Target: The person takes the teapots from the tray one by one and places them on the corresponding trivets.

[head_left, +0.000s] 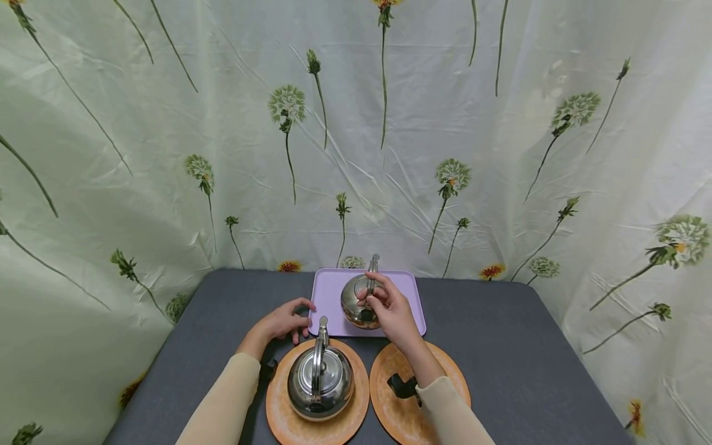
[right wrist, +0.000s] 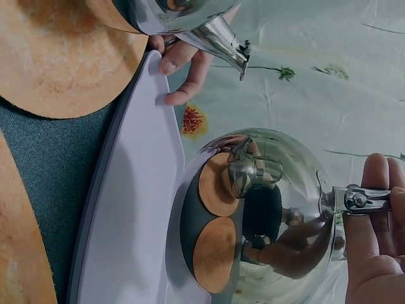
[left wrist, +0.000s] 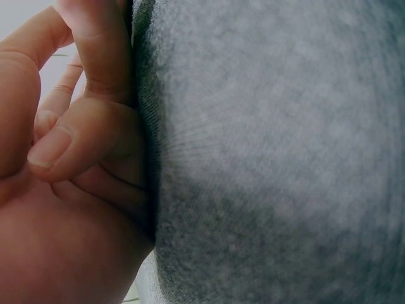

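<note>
My right hand [head_left: 390,309] grips the raised handle of a shiny steel kettle [head_left: 353,309], seen over the right part of a lilac tray [head_left: 328,303]. Whether the kettle's base touches the tray, I cannot tell. In the right wrist view this kettle [right wrist: 297,202] mirrors the table and the round mats. My left hand [head_left: 286,320] lies at the tray's left side, its extended fingers touching the rim near a corner. Close by stands a second steel kettle [head_left: 321,382] with its handle upright and its spout towards the tray. The left wrist view shows the hand's side against grey cloth [left wrist: 272,152].
The second kettle stands on a round orange mat [head_left: 278,405]. Beside it lies another round mat [head_left: 453,377], partly under my right forearm. Dark grey cloth [head_left: 500,346] covers the table. A flower-printed curtain [head_left: 411,204] hangs behind the table and along its sides.
</note>
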`<action>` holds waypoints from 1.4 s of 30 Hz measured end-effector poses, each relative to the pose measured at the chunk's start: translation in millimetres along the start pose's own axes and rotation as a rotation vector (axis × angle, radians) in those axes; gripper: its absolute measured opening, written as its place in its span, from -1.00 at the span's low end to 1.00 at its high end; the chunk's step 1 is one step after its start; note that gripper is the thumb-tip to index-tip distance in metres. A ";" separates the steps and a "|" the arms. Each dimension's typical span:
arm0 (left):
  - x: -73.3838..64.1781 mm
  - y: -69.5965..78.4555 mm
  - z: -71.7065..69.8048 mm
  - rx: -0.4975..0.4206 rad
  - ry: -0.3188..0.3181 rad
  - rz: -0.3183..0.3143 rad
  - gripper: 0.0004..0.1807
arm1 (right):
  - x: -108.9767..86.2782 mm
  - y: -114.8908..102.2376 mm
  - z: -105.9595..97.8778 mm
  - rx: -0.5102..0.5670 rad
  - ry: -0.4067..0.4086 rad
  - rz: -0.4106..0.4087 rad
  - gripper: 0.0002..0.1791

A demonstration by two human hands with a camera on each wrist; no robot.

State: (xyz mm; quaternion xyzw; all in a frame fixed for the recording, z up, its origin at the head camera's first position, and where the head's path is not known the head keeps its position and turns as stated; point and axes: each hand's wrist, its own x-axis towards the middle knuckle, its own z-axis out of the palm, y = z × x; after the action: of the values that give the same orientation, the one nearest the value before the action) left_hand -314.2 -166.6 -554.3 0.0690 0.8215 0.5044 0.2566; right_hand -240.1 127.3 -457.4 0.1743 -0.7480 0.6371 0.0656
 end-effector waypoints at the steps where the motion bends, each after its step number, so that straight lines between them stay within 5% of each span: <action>1: 0.2 0.0 -0.1 0.000 0.000 -0.001 -0.60 | -0.6 -0.3 -0.5 -0.004 -0.001 -0.001 -0.45; 42: -3.5 0.8 1.5 -0.004 0.003 0.022 -0.59 | -38.4 -7.3 -24.2 0.045 0.021 -0.020 -0.46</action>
State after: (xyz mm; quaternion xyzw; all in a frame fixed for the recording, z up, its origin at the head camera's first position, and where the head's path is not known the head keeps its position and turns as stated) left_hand -310.6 -166.3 -552.8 0.0771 0.8201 0.5090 0.2500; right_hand -204.9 156.9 -458.6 0.1766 -0.7309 0.6549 0.0761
